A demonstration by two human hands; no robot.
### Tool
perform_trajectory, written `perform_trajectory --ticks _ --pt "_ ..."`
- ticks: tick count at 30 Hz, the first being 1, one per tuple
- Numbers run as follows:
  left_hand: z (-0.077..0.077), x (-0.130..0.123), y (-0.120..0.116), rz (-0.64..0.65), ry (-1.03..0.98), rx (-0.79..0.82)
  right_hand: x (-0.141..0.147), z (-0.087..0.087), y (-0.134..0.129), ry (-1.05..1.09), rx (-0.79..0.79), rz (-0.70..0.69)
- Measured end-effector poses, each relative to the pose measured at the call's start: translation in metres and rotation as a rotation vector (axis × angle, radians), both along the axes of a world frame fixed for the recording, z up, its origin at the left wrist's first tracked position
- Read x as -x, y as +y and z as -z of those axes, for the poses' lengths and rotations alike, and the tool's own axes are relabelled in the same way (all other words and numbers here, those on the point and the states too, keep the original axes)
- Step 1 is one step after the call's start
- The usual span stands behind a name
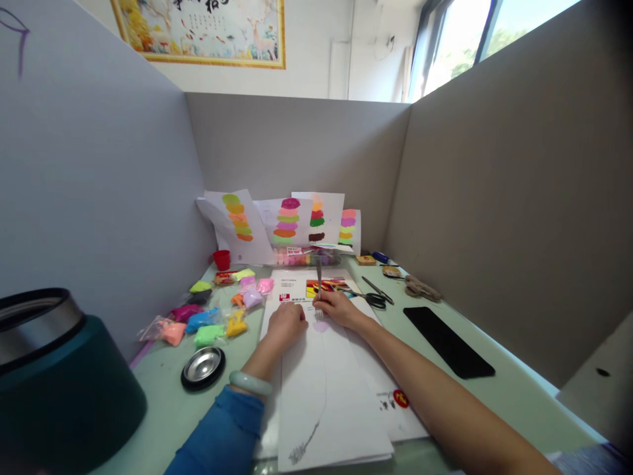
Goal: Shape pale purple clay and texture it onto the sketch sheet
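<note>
My right hand (339, 309) grips a metal fork (319, 284) upright, its tines pointing down. The tines meet a small flat lilac patch, which looks like clay (320, 326), on a white sheet of paper (326, 396). Left of the fork, my left hand (288, 324) rests on the paper with its fingers curled in; their inner side is hidden. A thin pencil line runs down the sheet to a grey scribble near the bottom. Beneath lies a larger printed pad (390, 389). Beyond my right hand are black-handled scissors (373, 300).
Several bags of coloured clay (209, 335) lie on the left, near a round lid (203, 367) and a large green flask (64, 389). A black phone-like slab (448, 342) lies right. Painted sheets (287, 224) lean at the back. Grey partitions (297, 142) enclose the table.
</note>
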State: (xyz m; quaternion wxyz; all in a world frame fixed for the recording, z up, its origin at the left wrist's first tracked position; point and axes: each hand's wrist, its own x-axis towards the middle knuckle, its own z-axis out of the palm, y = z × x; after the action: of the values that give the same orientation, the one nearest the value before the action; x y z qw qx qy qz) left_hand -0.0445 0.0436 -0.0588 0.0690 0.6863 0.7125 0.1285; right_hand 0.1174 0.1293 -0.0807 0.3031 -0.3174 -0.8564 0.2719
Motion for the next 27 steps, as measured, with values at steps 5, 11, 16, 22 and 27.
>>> perform_trajectory --ticks 5,11,16,22,27 --pt "0.000 -0.001 0.001 0.002 0.004 -0.002 -0.015 -0.005 0.003 0.026 0.105 0.010" --pt "-0.002 -0.001 0.000 0.000 -0.003 -0.004 -0.021 -0.005 0.003 -0.016 0.111 -0.022" --pt "-0.002 -0.001 -0.001 -0.002 -0.008 0.008 -0.012 -0.001 0.002 -0.024 0.076 -0.017" --pt "-0.002 -0.001 -0.001 -0.002 -0.012 0.008 -0.006 0.000 0.001 0.014 0.085 -0.051" --pt "-0.002 -0.001 -0.002 -0.002 -0.008 0.006 -0.014 -0.003 0.004 0.044 0.087 -0.030"
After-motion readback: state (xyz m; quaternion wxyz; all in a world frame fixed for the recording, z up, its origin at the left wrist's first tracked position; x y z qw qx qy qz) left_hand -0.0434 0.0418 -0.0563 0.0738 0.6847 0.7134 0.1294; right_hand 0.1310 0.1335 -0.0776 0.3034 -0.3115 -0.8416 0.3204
